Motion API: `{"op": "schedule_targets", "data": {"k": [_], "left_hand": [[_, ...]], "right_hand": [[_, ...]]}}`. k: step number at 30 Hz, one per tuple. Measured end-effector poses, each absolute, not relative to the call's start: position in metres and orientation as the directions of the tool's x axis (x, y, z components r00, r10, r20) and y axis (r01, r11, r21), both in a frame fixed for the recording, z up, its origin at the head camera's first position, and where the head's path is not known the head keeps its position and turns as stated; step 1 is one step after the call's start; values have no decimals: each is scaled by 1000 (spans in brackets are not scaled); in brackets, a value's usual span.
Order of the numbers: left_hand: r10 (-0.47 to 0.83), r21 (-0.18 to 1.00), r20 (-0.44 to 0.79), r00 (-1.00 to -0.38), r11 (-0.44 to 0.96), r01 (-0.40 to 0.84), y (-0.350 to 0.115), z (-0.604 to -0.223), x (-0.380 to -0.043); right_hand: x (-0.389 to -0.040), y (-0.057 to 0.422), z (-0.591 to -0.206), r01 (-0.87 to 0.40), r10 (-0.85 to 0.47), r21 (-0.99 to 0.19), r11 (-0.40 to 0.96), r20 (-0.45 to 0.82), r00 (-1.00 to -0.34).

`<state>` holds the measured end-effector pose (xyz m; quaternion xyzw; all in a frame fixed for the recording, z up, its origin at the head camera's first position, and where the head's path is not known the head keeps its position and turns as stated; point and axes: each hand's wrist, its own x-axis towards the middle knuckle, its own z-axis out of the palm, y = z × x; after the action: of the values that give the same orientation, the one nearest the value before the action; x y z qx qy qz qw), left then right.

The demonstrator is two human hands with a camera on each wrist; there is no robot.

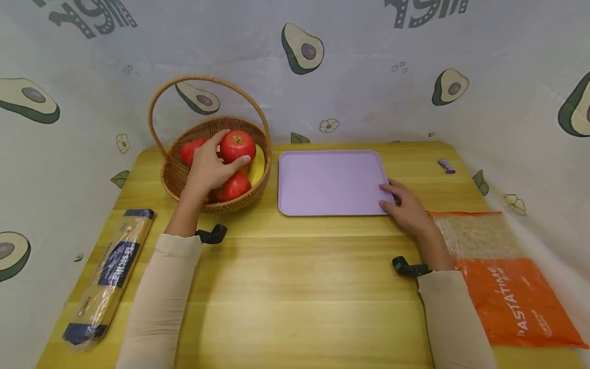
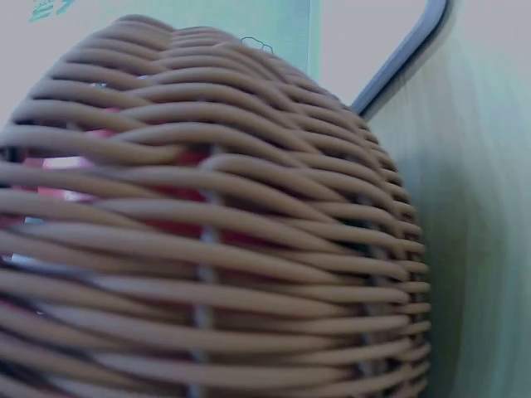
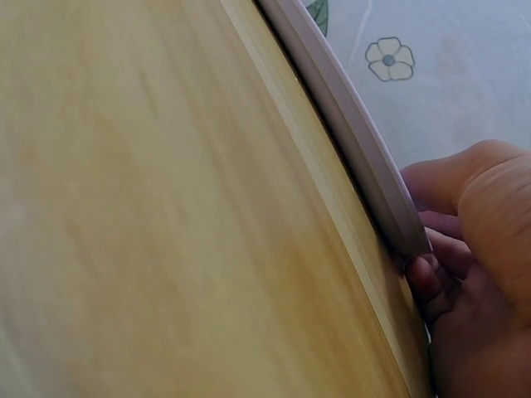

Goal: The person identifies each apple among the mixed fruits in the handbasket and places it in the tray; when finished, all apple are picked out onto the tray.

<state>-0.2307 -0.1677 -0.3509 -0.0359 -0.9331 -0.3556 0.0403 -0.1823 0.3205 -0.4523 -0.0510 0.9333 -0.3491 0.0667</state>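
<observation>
In the head view my left hand (image 1: 209, 166) reaches into a wicker basket (image 1: 216, 206). Its thumb and fingers hold a red apple (image 1: 237, 146) from either side. Below that hand lies another red apple (image 1: 234, 187), with a yellow banana (image 1: 257, 166) to its right and more red fruit (image 1: 190, 152) at the left. The left wrist view is filled by the basket's woven side (image 2: 207, 249), which hides the hand. My right hand (image 1: 405, 205) grips the right edge of a lilac tray (image 1: 329, 184); the right wrist view shows fingers at the tray's rim (image 3: 357, 141).
A pack of dry pasta (image 1: 112, 274) lies along the table's left side. An orange pasta bag (image 1: 511, 292) lies at the right, beside my right forearm. A small purple-wrapped sweet (image 1: 446, 166) sits at the back right. The basket's tall handle (image 1: 203, 78) arches over the fruit.
</observation>
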Motion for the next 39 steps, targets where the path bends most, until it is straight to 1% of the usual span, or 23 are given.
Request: {"op": "schedule_targets", "data": {"k": [9, 15, 21, 26, 31, 33, 39], "left_hand": [[0, 705, 216, -976, 692, 156, -170, -354, -216], [-31, 769, 279, -960, 606, 204, -160, -353, -209], [-16, 830, 317, -948, 488, 270, -143, -348, -207], [-1, 839, 317, -948, 466, 281, -125, -345, -204], [56, 850, 284, -957, 447, 279, -105, -346, -201], [95, 858, 268, -959, 430, 282, -97, -347, -202], [209, 844, 239, -948, 437, 310, -74, -356, -207]], "right_hand": [[-186, 322, -445, -64, -150, -649, 758, -78, -986], [-182, 321, -451, -40, -133, -652, 758, -94, -987], [-182, 322, -451, -28, -123, -662, 749, -98, -988], [-183, 322, -448, -32, -118, -659, 751, -87, -989], [-183, 323, -449, -52, -120, -667, 743, -55, -991], [-182, 323, -450, -51, -117, -679, 733, -52, -992], [-180, 321, -451, -48, -119, -693, 720, -55, -991]]}}
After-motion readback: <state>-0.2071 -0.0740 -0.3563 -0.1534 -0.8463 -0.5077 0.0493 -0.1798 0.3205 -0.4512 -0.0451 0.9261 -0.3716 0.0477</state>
